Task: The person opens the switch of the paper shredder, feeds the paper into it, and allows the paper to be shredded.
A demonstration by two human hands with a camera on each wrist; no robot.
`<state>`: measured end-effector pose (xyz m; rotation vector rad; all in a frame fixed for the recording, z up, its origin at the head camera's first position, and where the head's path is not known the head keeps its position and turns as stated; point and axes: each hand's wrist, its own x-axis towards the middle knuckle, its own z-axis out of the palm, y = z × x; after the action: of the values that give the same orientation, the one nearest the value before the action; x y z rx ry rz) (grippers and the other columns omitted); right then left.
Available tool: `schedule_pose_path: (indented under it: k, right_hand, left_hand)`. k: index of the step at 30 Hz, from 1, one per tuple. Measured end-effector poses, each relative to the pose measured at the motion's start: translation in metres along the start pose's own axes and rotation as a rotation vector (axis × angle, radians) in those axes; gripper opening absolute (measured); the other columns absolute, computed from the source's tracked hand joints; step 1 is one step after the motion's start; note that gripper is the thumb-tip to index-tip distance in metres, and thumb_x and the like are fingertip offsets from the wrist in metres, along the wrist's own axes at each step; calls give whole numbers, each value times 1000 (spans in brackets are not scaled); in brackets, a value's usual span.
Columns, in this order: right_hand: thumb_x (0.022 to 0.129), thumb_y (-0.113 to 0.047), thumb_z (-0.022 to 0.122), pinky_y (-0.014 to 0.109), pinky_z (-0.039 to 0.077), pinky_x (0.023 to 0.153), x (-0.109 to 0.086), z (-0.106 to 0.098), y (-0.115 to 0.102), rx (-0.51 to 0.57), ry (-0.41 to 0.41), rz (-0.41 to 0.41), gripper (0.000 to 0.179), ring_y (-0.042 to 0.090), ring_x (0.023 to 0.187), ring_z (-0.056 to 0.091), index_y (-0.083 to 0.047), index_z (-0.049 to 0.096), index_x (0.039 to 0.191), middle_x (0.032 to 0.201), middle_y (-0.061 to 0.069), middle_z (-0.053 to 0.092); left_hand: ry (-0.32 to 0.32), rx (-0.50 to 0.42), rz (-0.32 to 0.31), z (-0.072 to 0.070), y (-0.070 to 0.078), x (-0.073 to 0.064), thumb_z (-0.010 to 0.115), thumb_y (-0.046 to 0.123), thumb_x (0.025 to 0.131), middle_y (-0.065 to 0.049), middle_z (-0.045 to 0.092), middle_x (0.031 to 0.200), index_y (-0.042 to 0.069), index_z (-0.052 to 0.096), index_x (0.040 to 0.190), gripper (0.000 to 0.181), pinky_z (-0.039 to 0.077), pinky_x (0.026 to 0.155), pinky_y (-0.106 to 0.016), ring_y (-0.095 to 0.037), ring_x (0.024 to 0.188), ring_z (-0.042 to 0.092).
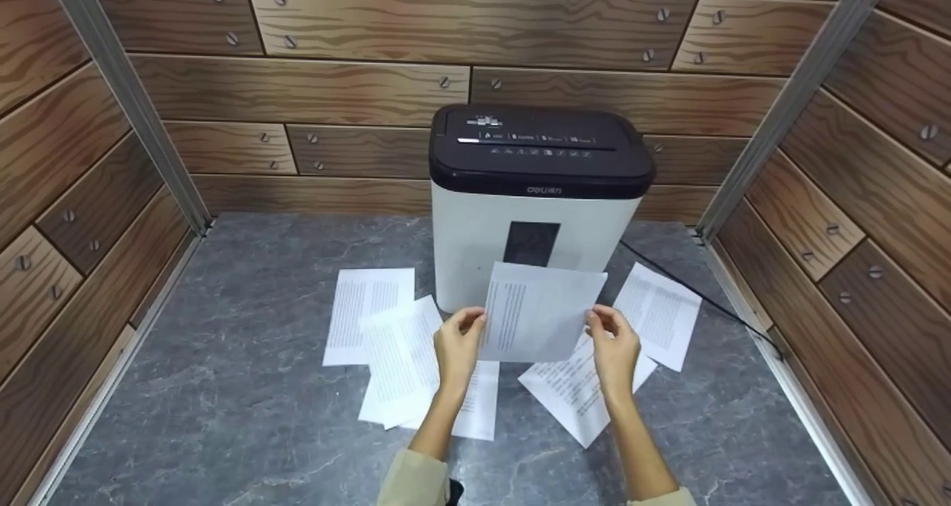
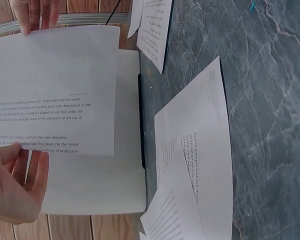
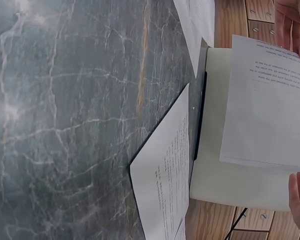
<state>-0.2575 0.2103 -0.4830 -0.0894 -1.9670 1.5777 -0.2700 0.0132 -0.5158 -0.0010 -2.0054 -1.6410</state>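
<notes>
A printed sheet of paper [image 1: 544,313] is held up in front of a paper shredder [image 1: 542,157] that has a black top and a white body. My left hand [image 1: 458,346] pinches the sheet's left edge between thumb and fingers. At the opposite edge, my right hand [image 1: 615,350] pinches it too. In the left wrist view, printed lines show on part of the sheet [image 2: 65,75], and the rest is blank. The shredder's top slot lies above and behind the sheet in the head view. The sheet hides the lower middle of the shredder's body.
Several printed sheets [image 1: 397,357] lie overlapping on the grey marbled surface [image 1: 260,402] at left. More sheets [image 1: 657,316] lie at right. A black cord [image 1: 698,294] runs from behind the shredder to the right. Wood-patterned walls [image 1: 356,90] stand around three sides.
</notes>
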Motion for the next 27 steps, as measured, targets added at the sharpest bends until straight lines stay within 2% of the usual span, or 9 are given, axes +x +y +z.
schedule_pose_path:
  k: [6, 13, 18, 22, 27]
  right_hand:
    - [86, -5, 64, 19, 50, 64, 5, 0, 22, -13, -3, 19, 16, 11, 73, 60, 7, 65, 96, 86, 16, 65]
    - [85, -5, 65, 14, 47, 65, 6, -1, 24, -23, 4, -12, 16, 6, 73, 60, 7, 64, 95, 86, 18, 65]
    - [85, -1, 63, 16, 49, 69, 8, 0, 24, 43, -11, -31, 15, 5, 76, 59, 10, 62, 95, 84, 17, 64]
    - [86, 4, 59, 20, 51, 71, 7, 0, 15, 120, -40, -23, 13, 11, 78, 60, 13, 61, 95, 84, 16, 63]
    - [87, 7, 56, 25, 52, 72, 2, 0, -5, 125, -55, -15, 14, 13, 78, 60, 16, 59, 97, 86, 23, 60]
  left_hand:
    - [1, -16, -21, 0, -1, -2, 68, 5, 82, -5, 68, 79, 2, 70, 86, 6, 52, 64, -28, -17, 71, 64]
    - [-10, -40, -23, 1, -1, -3, 67, 6, 82, -5, 68, 79, 2, 70, 86, 6, 52, 63, -28, -17, 72, 64]
    - [-25, -72, -44, 0, -1, -3, 67, 7, 83, -5, 67, 80, 1, 69, 87, 7, 52, 64, -27, -17, 73, 63]
    - [-49, -96, -80, -1, 0, -2, 66, 11, 85, -6, 68, 83, 1, 69, 89, 11, 52, 67, -28, -17, 76, 64]
    - [-54, -110, -108, -2, 3, -1, 64, 15, 87, -7, 67, 87, 1, 68, 92, 16, 51, 73, -30, -20, 82, 63]
